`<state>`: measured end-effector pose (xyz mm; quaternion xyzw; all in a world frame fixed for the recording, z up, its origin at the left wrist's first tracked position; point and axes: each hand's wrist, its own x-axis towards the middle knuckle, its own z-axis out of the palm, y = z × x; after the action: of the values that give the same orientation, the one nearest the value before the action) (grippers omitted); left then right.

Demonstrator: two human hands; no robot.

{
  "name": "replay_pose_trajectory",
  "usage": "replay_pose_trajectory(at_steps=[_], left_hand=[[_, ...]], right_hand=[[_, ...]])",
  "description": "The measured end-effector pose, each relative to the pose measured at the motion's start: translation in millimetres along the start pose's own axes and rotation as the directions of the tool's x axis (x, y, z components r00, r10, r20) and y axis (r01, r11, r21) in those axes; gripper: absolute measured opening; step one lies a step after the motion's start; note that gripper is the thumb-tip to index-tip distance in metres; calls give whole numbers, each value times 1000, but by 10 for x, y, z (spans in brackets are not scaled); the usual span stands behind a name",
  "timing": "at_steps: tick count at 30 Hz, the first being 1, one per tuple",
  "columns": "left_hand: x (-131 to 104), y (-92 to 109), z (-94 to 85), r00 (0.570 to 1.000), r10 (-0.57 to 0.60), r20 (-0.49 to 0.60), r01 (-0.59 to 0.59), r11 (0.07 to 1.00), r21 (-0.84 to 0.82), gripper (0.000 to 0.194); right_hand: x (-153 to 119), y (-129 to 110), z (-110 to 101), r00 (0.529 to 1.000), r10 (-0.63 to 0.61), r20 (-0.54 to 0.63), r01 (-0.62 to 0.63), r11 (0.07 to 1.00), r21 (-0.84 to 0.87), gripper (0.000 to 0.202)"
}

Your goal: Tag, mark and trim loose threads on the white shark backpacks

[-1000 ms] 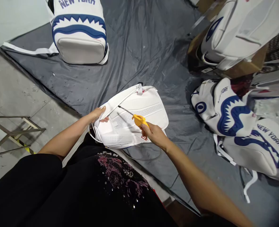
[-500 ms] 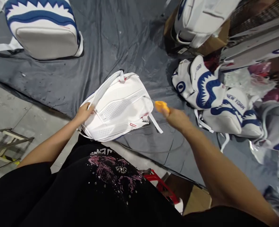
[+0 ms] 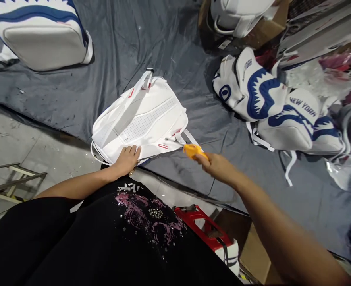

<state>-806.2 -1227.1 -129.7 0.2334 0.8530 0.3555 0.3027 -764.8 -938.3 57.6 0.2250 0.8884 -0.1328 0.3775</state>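
A white backpack (image 3: pixel 151 107) lies with its back panel up on the grey sheet, its shoulder straps loose on top. My left hand (image 3: pixel 127 161) is at its near edge, fingers closed over the lower shoulder strap (image 3: pixel 154 149); the thumb is hidden. My right hand (image 3: pixel 218 167) is closed around a small orange tool (image 3: pixel 193 151) whose exact kind is unclear. The tool's front end meets the end of the lower strap, near the thin white webbing (image 3: pixel 191 137) at the backpack's right corner.
Another white-and-blue backpack (image 3: pixel 44 43) stands at upper left. Several more backpacks (image 3: pixel 285 119) are heaped at right, beside a cardboard box (image 3: pixel 263 33) with a bag in it. A red-framed object (image 3: pixel 199 222) is below the sheet's near edge; a metal frame (image 3: pixel 11 182) stands at left.
My left hand has moved from the backpack's left end to the lower strap. The orange tool in my right hand has come down and left to the strap end. The upper strap has shifted.
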Motion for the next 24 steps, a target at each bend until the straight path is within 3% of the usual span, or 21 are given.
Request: replay_pose_trajectory(at_steps=[3, 5, 7, 9, 11, 12, 14, 16, 19, 22, 24], left_hand=[[99, -42, -127, 991, -136, -19, 129, 972, -194, 35], [237, -75, -206, 964, -265, -12, 246, 909, -337, 48], [386, -90, -240, 929, -370, 18, 335, 820, -463, 58], [486, -74, -216, 904, -424, 46, 375, 740, -558, 57], [503, -31, -147, 897, -440, 45, 369, 687, -626, 52], [483, -4, -106, 899, -437, 33, 351, 673, -651, 49], [407, 56, -30, 909, -417, -16, 294, 668, -684, 41], [319, 114, 19, 916, -392, -88, 224, 681, -697, 34], [234, 176, 32, 919, -357, -166, 149, 705, -694, 30], [237, 181, -3, 936, -316, -154, 131, 721, -681, 32], [286, 163, -36, 951, -282, -126, 131, 738, -662, 34]], right_hand=[[-164, 169, 122, 978, -55, 200, 9, 974, 225, 54], [-215, 242, 166, 965, -71, 251, -14, 947, 322, 56], [-186, 268, 167, 976, -53, 211, -15, 951, 309, 54], [-98, 244, 145, 998, 27, 55, -35, 987, 158, 49], [-10, 183, 134, 991, 62, -120, -63, 998, -7, 46], [18, 148, 137, 991, 31, -132, -37, 998, -42, 45], [31, 96, 156, 997, -69, -33, 69, 998, -12, 48], [18, 101, 167, 996, -84, 6, 84, 996, 13, 51], [53, 235, 159, 995, 71, -72, -76, 994, -76, 47], [208, 398, 188, 982, 186, 14, -186, 982, -26, 44], [351, 420, 253, 975, 220, 12, -221, 974, 58, 46]])
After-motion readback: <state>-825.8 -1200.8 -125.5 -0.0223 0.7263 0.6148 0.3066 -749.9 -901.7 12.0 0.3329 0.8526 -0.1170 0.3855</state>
